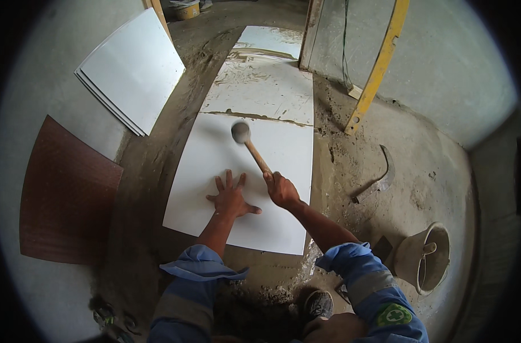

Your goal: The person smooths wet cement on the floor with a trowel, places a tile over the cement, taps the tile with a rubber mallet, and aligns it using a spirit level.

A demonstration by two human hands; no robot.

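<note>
A large white floor tile (272, 223) lies in front of me, its far edge against a mortar-smeared tile (260, 91). My left hand (230, 200) is spread flat on the white tile, fingers apart, holding nothing. My right hand (283, 190) is wrapped round the wooden handle of a mallet (254, 153). The mallet's dark round head is over the far part of the white tile, left of the handle. I cannot tell whether the head touches the tile.
White tiles (132, 71) and a brown tile (69, 194) lean on the left wall. At right are a yellow spirit level (377, 68) against the wall, a sickle-shaped tool (386, 171) on the floor and a dirty bucket (412, 257). A yellow tub (187, 11) stands far back.
</note>
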